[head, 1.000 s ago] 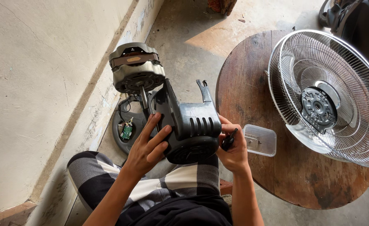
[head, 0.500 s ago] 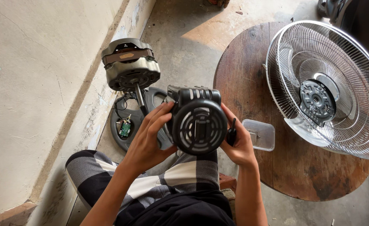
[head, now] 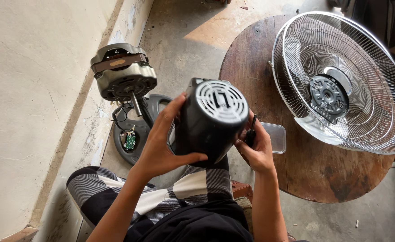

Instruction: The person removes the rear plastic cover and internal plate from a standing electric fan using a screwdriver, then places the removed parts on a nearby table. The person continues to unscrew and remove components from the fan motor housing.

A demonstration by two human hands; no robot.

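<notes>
I hold a black plastic fan motor cover [head: 211, 118] in front of me, its round vented end facing up at the camera. My left hand [head: 161, 143] wraps its left side, thumb along the lower edge. My right hand [head: 256, 150] supports the right side and also pinches a thin dark tool [head: 251, 131], mostly hidden. The bare fan motor [head: 122, 74], grey metal with copper windings, stands on its stalk to the left.
A dark fan base [head: 132, 134] with a small green circuit board [head: 130, 141] and loose wires lies on the concrete floor by the wall. A round wooden table [head: 305, 166] bears a wire fan guard [head: 347, 85] and a clear plastic tray [head: 274, 136].
I have turned the black cover so its vented end now faces up, and lifted it closer to the camera. The view has shifted slightly; the motor has stayed put.
</notes>
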